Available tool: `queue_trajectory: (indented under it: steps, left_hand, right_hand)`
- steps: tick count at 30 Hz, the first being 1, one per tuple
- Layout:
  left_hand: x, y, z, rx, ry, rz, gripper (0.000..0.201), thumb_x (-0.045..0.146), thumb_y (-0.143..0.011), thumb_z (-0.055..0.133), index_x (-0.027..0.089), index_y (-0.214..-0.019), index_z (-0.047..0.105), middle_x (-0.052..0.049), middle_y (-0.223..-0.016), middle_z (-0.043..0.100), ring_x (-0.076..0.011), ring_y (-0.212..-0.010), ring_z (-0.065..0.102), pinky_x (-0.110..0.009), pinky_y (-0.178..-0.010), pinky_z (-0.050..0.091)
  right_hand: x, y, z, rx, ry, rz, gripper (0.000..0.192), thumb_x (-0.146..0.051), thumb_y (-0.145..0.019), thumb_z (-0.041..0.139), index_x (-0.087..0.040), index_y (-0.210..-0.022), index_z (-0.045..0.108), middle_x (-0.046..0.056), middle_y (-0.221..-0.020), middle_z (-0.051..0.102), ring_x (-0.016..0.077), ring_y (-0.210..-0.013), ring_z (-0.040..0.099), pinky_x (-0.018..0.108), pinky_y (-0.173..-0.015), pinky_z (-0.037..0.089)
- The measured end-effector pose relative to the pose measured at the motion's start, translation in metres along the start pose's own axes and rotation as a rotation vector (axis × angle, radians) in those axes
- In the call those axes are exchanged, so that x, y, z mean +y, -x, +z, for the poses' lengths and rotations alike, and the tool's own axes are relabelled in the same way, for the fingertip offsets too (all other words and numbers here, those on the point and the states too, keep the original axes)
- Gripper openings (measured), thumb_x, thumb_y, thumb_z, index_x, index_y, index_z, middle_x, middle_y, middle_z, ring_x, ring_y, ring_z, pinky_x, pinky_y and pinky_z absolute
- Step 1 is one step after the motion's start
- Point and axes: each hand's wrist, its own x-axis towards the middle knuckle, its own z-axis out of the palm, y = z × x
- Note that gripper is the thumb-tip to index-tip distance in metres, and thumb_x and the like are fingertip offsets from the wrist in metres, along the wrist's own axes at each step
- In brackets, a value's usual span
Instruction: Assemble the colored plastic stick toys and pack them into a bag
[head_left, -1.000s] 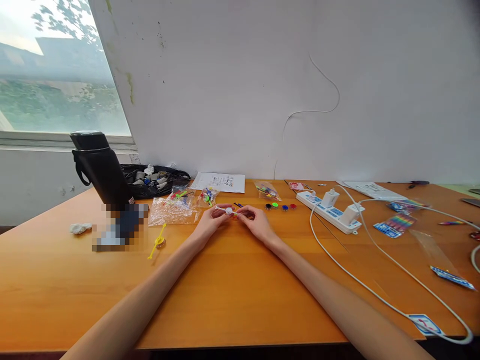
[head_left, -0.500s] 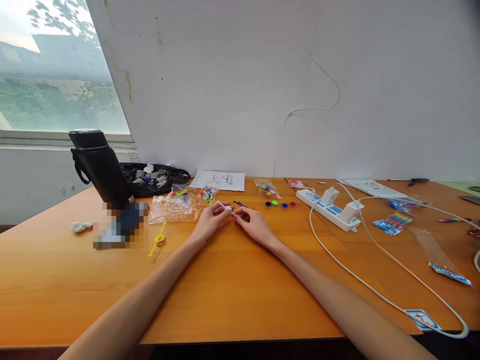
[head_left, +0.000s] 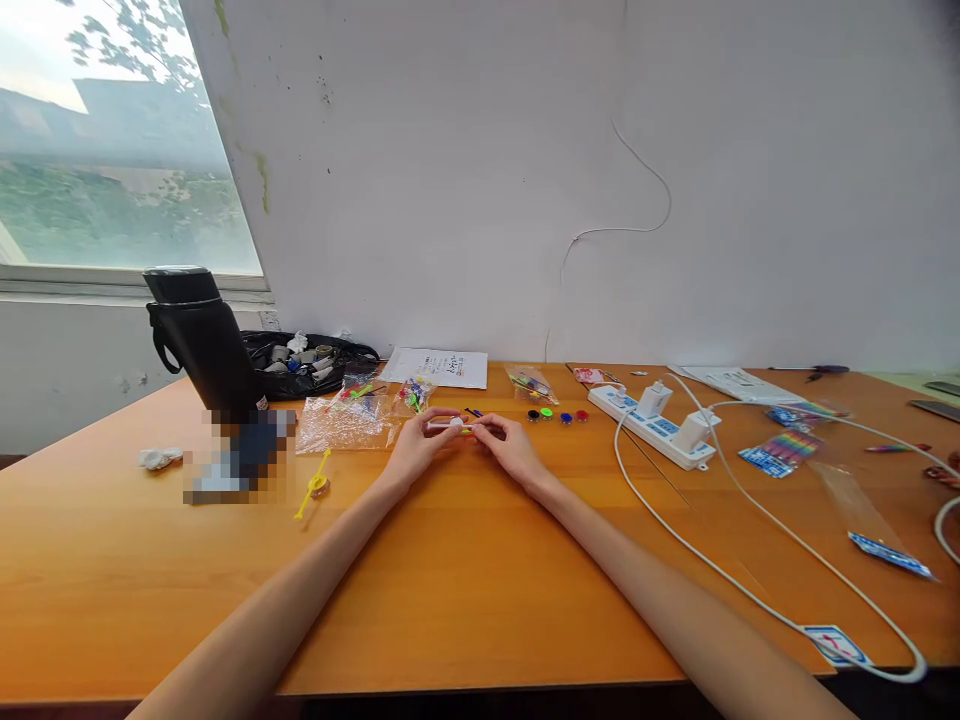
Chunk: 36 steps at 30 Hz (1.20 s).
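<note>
Between my fingertips, just above the table, is a small white plastic stick with a round middle; its finer details are too small to tell. My left hand pinches its left part between thumb and fingers. The right end sits in the closed fingers of my right hand. Behind my hands lies a small dark blue stick, partly hidden. Black, green, blue and red discs lie to the right. A yellow arrow-shaped piece with a round middle rests on the left.
Clear plastic bags of coloured parts lie behind my left hand. A black flask and a black bag of rubbish stand at left. On the right are a white power strip, looping white cables and rainbow-coloured packets.
The white stick has turned from slanting to nearly level between my fingers. Both hands stay in about the same place, and the view has tilted slightly.
</note>
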Motion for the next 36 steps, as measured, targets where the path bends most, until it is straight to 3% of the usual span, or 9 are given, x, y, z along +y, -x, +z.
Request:
queue_trajectory:
  steps: [3,9,13,16,21,24,28,32,36]
  left_hand:
    - [-0.003,0.000,0.002,-0.053,-0.044,0.058,0.041,0.046,-0.076,0.076,0.018,-0.104,0.067,-0.010,-0.111,0.074,-0.0258,-0.107,0.068,-0.039,-0.098,0.051]
    - [-0.003,0.002,0.008,-0.157,-0.139,0.097,0.038,0.045,-0.081,0.070,0.018,-0.108,0.068,-0.009,-0.112,0.072,-0.0239,-0.101,0.069,-0.036,-0.092,0.054]
    - [-0.002,-0.002,0.004,-0.032,-0.131,0.152,0.038,0.045,-0.083,0.068,0.018,-0.110,0.068,-0.010,-0.116,0.071,-0.0237,-0.108,0.066,-0.036,-0.098,0.050]
    - [-0.003,-0.007,-0.003,0.082,-0.069,0.160,0.044,0.047,-0.081,0.070,0.018,-0.113,0.066,-0.010,-0.118,0.070,-0.0239,-0.113,0.064,-0.036,-0.102,0.048]
    - [0.011,-0.006,-0.014,0.121,-0.128,0.074,0.043,0.051,-0.077,0.072,0.020,-0.106,0.068,-0.008,-0.105,0.074,-0.0254,-0.102,0.068,-0.036,-0.096,0.049]
    - [0.034,0.007,-0.030,0.118,-0.257,0.010,0.041,0.053,-0.075,0.072,0.021,-0.100,0.070,-0.006,-0.091,0.075,-0.0264,-0.095,0.070,-0.035,-0.089,0.051]
    - [0.057,0.037,-0.072,0.058,-0.458,0.005,0.039,0.054,-0.073,0.073,0.024,-0.097,0.072,-0.005,-0.094,0.075,-0.0265,-0.091,0.071,-0.032,-0.078,0.053]
    - [0.057,0.063,-0.114,0.063,-0.678,-0.033,0.039,0.057,-0.072,0.073,0.024,-0.094,0.071,-0.006,-0.095,0.073,-0.0261,-0.088,0.071,-0.033,-0.078,0.056]
    - [0.049,0.077,-0.128,0.038,-0.832,-0.065,0.042,0.061,-0.077,0.065,0.024,-0.095,0.070,-0.007,-0.102,0.068,-0.0248,-0.085,0.071,-0.032,-0.069,0.058]
  right_hand:
    - [0.001,-0.002,-0.001,0.064,-0.113,0.007,0.033,-0.050,-0.078,0.069,-0.019,-0.089,0.068,0.004,-0.089,0.071,0.0168,-0.079,0.064,0.028,-0.075,0.050]
    - [-0.004,-0.001,-0.001,0.031,-0.236,-0.017,0.034,-0.049,-0.077,0.072,-0.019,-0.093,0.070,0.004,-0.090,0.071,0.0162,-0.082,0.063,0.028,-0.076,0.048]
    - [-0.005,0.000,-0.002,0.052,-0.235,-0.015,0.041,-0.053,-0.084,0.064,-0.020,-0.107,0.067,0.002,-0.081,0.067,0.0135,-0.070,0.058,0.025,-0.066,0.045]
    - [-0.003,-0.002,-0.003,0.072,-0.227,0.011,0.043,-0.057,-0.083,0.064,-0.019,-0.104,0.066,0.001,-0.077,0.065,0.0131,-0.066,0.056,0.025,-0.062,0.043]
    - [-0.002,-0.002,-0.002,0.031,-0.196,0.030,0.044,-0.058,-0.082,0.062,-0.019,-0.101,0.065,0.001,-0.073,0.063,0.0139,-0.066,0.056,0.025,-0.062,0.043]
    - [-0.004,-0.001,-0.001,0.028,-0.193,0.049,0.042,-0.057,-0.082,0.062,-0.019,-0.100,0.065,0.001,-0.073,0.063,0.0141,-0.067,0.057,0.025,-0.062,0.043]
    - [-0.005,0.001,0.001,-0.023,-0.202,0.053,0.039,-0.055,-0.084,0.061,-0.018,-0.098,0.065,0.000,-0.071,0.063,0.0136,-0.067,0.058,0.024,-0.061,0.041]
    - [-0.002,0.001,0.004,-0.053,-0.179,0.027,0.037,-0.053,-0.085,0.060,-0.018,-0.097,0.064,0.000,-0.070,0.063,0.0134,-0.066,0.057,0.024,-0.061,0.042]
    - [0.001,0.001,0.005,-0.064,-0.167,-0.010,0.036,-0.052,-0.086,0.059,-0.018,-0.096,0.064,0.000,-0.069,0.063,0.0131,-0.064,0.057,0.025,-0.062,0.043]
